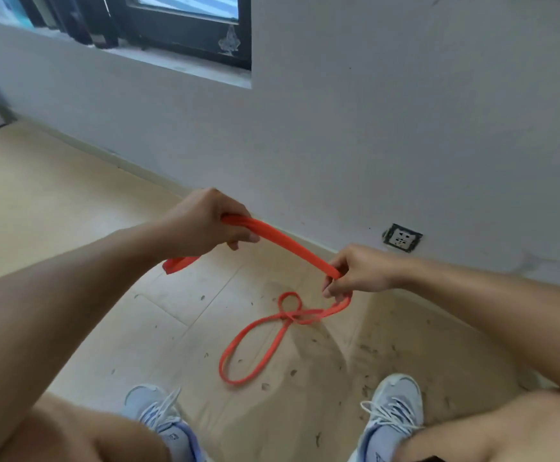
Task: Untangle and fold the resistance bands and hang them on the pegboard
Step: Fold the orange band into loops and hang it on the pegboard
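One orange resistance band (283, 243) is in play here, and both hands are on it. The left hand (205, 225) is curled in a fist round a bunched, doubled length of it, and a short folded end (178, 264) sticks out below the wrist. From that fist the doubled band runs taut, slanting down to the right hand (355, 271), which pinches it between thumb and curled fingers. Past the right hand the band drops to the floor (55, 201), where it crosses over itself at one tangle (293, 315). Two loops spread from that crossing: a small round loop (290, 301) on the far side, and a long narrow loop (251, 351) lying flat and reaching back toward the person's feet. Whether the crossing is a true knot or only a twist, I cannot tell.

The person is low over the floor, with two bare knees at the bottom of the view and two pale blue sneakers with white laces, the left sneaker (158, 415) and the right sneaker (392, 411), planted either side of the long loop. The pale wood floor is scattered with many small dark flecks. Behind the hands stands a white wall (405, 111) with one socket (402, 238) set low in it, just beyond the right hand. At the upper left is one dark-framed window (185, 25) above a grey sill.
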The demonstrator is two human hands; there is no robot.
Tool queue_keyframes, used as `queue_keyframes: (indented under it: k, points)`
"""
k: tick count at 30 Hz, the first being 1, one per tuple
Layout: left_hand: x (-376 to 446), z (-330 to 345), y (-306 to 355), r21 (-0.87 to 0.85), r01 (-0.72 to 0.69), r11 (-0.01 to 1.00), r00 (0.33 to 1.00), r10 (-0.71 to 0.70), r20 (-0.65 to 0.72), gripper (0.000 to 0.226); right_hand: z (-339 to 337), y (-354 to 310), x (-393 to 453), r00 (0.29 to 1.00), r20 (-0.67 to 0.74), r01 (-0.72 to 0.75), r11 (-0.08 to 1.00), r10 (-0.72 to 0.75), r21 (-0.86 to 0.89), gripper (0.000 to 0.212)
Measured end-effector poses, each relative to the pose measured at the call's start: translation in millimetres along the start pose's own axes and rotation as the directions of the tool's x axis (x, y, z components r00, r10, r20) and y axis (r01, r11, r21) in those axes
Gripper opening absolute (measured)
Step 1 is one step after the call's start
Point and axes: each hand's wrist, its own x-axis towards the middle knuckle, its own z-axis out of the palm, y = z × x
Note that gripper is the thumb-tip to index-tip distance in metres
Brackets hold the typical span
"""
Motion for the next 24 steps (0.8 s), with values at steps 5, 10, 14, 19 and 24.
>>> queue_keyframes:
  k: [5,10,14,19,24]
  points:
    - [-3,-11,-21,-0.039,0.147,0.988,0.980,-0.151,-0.132,0.013,3,13,6,0.995,-0.096,-0.032,0.987,0.017,-0.155,0.016]
    - [-8,3,-49,0.264,0.300,0.917,0.911,-0.358,0.206,0.013,-2,-7,6,0.901,-0.420,0.168,0.980,-0.110,0.104,0.021]
    - [-4,23,-43,0.160,0.277,0.948,0.913,-0.311,0.265,0.064,-5,-37,-1,0.711,-0.619,0.378,0.924,-0.334,-0.064,0.015]
    - [4,35,-5,-0.101,0.096,0.990,0.972,-0.071,0.225,0.098,-5,-70,-12,0.631,-0.646,0.351,0.901,-0.428,-0.255,0.011]
    - [11,46,23,-0.390,0.038,0.920,0.963,0.070,0.259,0.038,-4,-82,-21,0.659,-0.648,0.210,0.921,-0.381,-0.328,0.013]
